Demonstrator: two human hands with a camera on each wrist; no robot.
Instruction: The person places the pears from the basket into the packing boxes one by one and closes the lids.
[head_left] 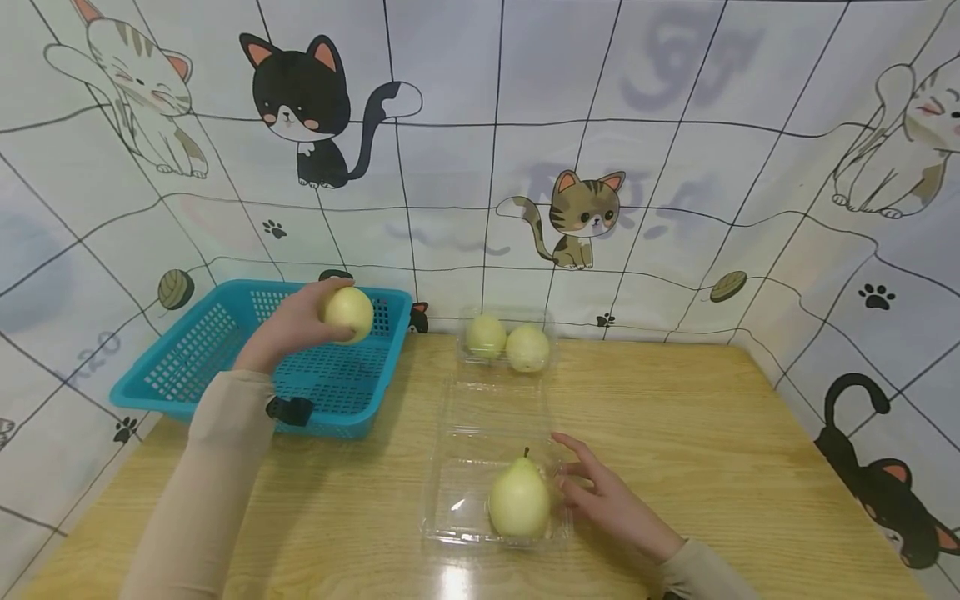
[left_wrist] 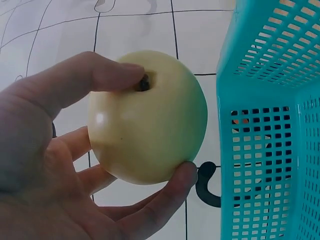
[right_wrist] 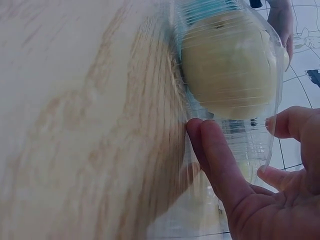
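My left hand (head_left: 303, 321) holds a round, pale yellow pear (head_left: 350, 315) above the blue basket (head_left: 352, 425). In the left wrist view, the thumb lies across the pear's top near a dark spot and the other fingers curl under it. An opened clear plastic clamshell box (head_left: 457, 517) lies on the table, with a stemmed pear (head_left: 520, 500) upright in its near half. Two more pears, a left one (head_left: 486, 336) and a right one (head_left: 528, 347), sit in clear plastic at the far end. My right hand (head_left: 611, 504) touches the near half's right side with fairly straight fingers.
The perforated basket stands at the table's back left, against a cloth backdrop (head_left: 450, 167) printed with cats and grid lines. The backdrop closes off the back and both sides of the wooden table (head_left: 675, 417).
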